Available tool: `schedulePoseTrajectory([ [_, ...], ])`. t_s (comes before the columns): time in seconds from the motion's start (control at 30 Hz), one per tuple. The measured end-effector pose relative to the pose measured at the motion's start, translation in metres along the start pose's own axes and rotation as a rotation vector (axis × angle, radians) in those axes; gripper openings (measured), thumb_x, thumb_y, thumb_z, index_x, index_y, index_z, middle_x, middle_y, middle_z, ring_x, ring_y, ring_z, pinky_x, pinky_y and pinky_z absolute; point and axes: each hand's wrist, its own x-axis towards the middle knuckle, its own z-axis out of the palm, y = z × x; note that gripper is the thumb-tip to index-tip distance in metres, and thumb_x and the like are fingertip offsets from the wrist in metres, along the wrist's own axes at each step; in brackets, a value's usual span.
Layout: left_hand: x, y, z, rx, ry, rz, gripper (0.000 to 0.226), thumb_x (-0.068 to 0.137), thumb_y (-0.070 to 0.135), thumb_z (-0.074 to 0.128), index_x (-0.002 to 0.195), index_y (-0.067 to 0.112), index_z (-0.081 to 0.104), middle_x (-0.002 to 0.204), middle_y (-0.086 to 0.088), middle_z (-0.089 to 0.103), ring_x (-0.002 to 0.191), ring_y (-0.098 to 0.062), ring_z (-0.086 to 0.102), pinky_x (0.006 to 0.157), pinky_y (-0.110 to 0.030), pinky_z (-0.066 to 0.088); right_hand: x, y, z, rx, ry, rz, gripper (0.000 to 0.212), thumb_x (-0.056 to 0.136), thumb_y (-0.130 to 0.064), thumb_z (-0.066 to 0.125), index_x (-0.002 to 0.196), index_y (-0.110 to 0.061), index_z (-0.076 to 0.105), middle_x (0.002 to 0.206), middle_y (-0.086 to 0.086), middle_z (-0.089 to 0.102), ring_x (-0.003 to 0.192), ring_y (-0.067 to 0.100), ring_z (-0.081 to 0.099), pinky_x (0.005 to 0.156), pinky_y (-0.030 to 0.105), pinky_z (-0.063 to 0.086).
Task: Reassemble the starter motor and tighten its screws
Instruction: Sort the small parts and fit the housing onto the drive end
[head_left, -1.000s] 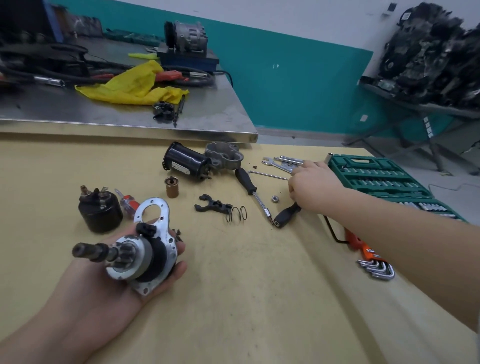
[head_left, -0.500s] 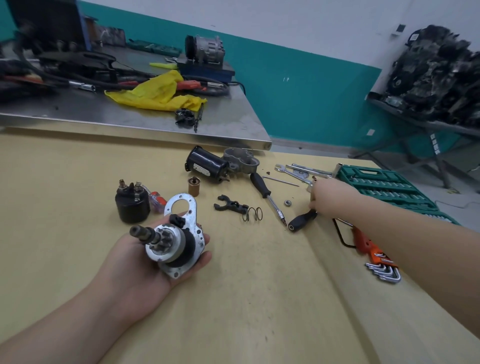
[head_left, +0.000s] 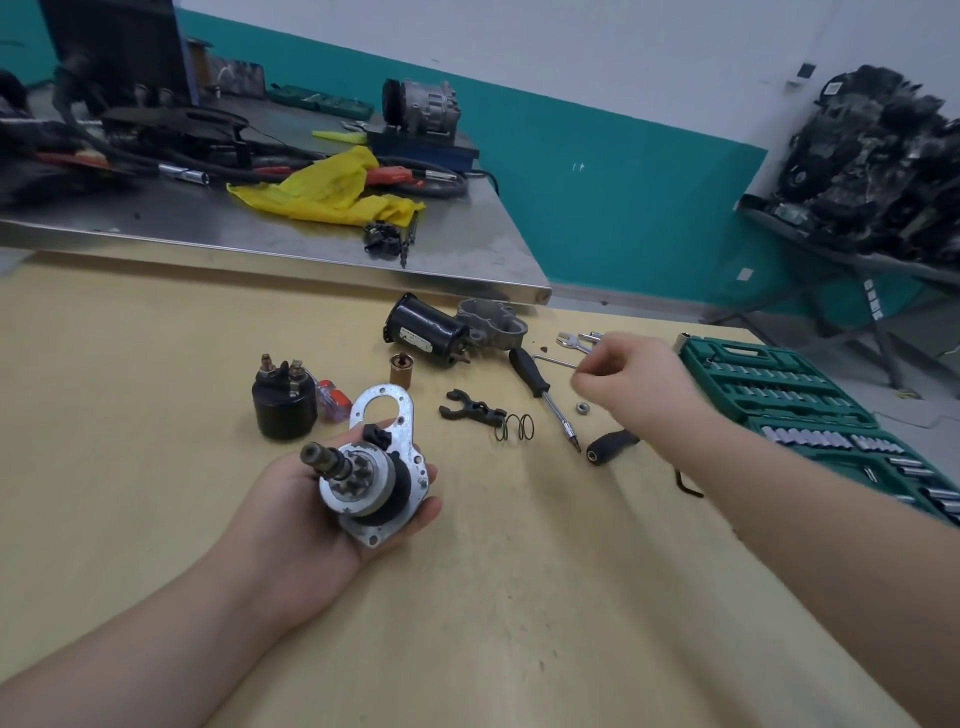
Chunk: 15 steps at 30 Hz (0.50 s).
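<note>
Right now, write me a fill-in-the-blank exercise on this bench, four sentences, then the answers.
1. The pinion assembly lies in the ____ hand.
2. The small spring lies right beside the black ____.
3. The socket set's case is ____ in colour.
4. The cloth on the steel table is ____.

Answers: left; fork lever; green; yellow
</note>
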Motion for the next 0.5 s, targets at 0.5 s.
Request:
schedulePoseTrajectory([
  [0.5,-0.007,0.0,0.009,0.081,-0.023,-0.081,0.032,0.096,0.032,0.064,0.112,0.011,0.082,0.122,-0.02,0.073,0.098,-0.036,0.074,0.09,-0.056,0.063,-0.109,-0.026,0.097,1.076,-0.386,0.116,0.022,0.077,-0.011,0.08,0.096,-0.02,0.087,0.092,0.007,0.08,0.082,0.013,0.074,0.07,0.023,0.056],
])
